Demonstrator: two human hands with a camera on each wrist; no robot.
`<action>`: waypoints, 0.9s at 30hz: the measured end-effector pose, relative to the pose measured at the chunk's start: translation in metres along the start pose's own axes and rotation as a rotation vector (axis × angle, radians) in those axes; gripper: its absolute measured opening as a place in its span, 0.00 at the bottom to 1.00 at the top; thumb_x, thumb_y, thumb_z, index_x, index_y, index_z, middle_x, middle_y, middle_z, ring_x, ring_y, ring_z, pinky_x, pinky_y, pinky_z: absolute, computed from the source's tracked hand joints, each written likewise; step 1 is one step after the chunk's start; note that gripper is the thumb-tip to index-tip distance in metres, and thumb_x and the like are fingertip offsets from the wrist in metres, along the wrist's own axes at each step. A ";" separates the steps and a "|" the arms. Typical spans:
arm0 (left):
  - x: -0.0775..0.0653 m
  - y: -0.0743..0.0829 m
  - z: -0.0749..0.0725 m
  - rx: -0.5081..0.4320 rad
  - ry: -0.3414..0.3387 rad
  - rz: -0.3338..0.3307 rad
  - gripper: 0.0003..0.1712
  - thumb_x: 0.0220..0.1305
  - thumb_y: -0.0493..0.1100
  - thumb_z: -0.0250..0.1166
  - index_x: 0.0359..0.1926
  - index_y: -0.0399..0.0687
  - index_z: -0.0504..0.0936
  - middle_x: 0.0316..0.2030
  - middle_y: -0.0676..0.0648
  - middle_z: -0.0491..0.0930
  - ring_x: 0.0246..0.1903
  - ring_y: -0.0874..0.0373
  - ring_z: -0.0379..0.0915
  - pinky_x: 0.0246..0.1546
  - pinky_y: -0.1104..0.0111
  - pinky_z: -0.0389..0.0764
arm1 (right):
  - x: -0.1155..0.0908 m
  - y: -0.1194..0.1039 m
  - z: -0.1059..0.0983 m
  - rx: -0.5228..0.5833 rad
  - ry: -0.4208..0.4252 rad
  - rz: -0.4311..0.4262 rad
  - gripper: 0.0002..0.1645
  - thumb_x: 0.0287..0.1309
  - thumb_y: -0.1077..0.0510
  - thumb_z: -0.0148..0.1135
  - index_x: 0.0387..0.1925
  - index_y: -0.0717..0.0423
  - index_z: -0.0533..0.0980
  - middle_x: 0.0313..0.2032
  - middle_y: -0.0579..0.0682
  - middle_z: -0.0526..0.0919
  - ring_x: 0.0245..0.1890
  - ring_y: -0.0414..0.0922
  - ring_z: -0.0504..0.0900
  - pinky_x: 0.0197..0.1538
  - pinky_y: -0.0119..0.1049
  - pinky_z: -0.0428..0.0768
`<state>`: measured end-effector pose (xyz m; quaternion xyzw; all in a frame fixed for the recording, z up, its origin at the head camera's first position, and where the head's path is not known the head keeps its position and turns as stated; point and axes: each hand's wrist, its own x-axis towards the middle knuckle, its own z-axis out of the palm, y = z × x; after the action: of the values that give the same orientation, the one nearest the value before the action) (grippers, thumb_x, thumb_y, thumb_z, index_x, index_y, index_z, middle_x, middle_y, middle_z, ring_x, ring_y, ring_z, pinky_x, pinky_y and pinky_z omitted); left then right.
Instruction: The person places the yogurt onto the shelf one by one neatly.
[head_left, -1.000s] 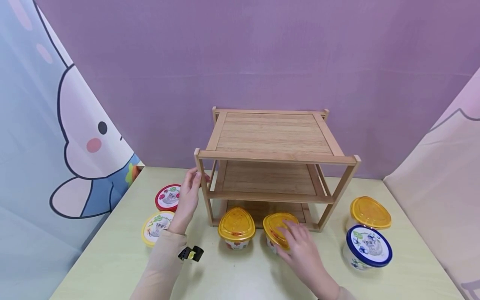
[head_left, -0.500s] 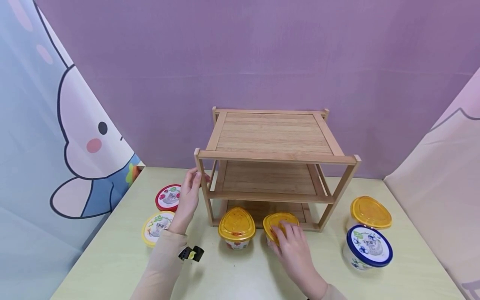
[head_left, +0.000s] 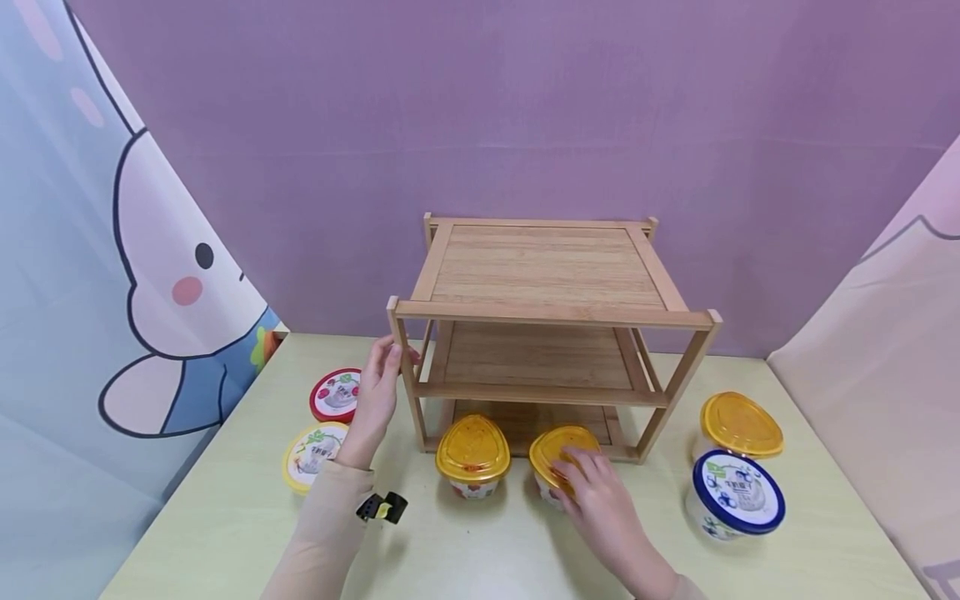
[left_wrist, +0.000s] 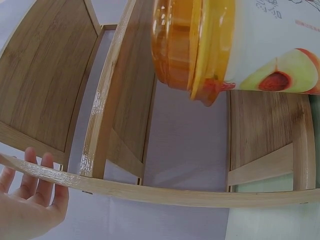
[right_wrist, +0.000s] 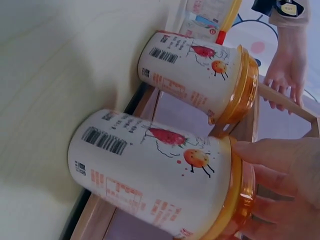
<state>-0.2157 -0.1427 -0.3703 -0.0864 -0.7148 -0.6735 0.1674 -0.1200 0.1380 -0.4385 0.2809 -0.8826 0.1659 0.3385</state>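
Note:
My right hand (head_left: 609, 510) grips the amber lid of a yogurt cup (head_left: 546, 493), its fingers over the top and the thumb at the rim. In the right wrist view this cup (right_wrist: 150, 172) shows a printed strawberry and barcode; the far fingers are partly hidden. A second amber-lidded cup (head_left: 472, 454) stands just left of it, not touched. Both cups stand at the front of the lowest tier of a wooden shelf rack (head_left: 555, 312). My left hand (head_left: 378, 392) holds the rack's front left post, as the left wrist view (left_wrist: 35, 200) also shows.
On the left, a red-lidded tub (head_left: 335, 393) and a yellow-lidded tub (head_left: 311, 458) are partly behind the left arm. At right stand another amber-lidded cup (head_left: 738, 425) and a blue-lidded tub (head_left: 735, 500). A purple cloth (head_left: 525, 108) hangs behind the rack.
My right hand first shifted left over the lid, then a little back to the right, and the cup moved slightly right with it. The left hand and rack have stayed still.

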 end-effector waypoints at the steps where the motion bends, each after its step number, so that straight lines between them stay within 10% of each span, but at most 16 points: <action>1: 0.000 0.000 0.000 -0.001 -0.001 0.001 0.18 0.68 0.43 0.44 0.51 0.33 0.64 0.37 0.39 0.73 0.37 0.65 0.70 0.48 0.66 0.66 | 0.000 0.001 -0.001 0.011 -0.001 -0.010 0.25 0.25 0.63 0.74 0.34 0.60 0.78 0.39 0.58 0.78 0.39 0.54 0.75 0.46 0.48 0.71; 20: -0.001 0.001 0.000 0.011 -0.011 -0.009 0.17 0.68 0.43 0.44 0.50 0.34 0.64 0.37 0.38 0.73 0.37 0.65 0.70 0.50 0.64 0.65 | -0.004 0.026 -0.017 0.152 -0.076 -0.104 0.24 0.20 0.71 0.72 0.30 0.59 0.77 0.39 0.55 0.80 0.40 0.50 0.78 0.45 0.47 0.73; 27: 0.000 0.000 0.001 0.001 -0.004 -0.002 0.17 0.68 0.43 0.44 0.50 0.33 0.64 0.34 0.45 0.73 0.37 0.64 0.70 0.48 0.67 0.66 | -0.004 0.034 -0.020 0.191 -0.087 -0.116 0.26 0.18 0.74 0.70 0.30 0.58 0.77 0.39 0.54 0.80 0.40 0.49 0.78 0.60 0.22 0.50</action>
<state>-0.2156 -0.1421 -0.3706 -0.0870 -0.7157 -0.6729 0.1654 -0.1280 0.1760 -0.4310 0.3691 -0.8590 0.2170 0.2807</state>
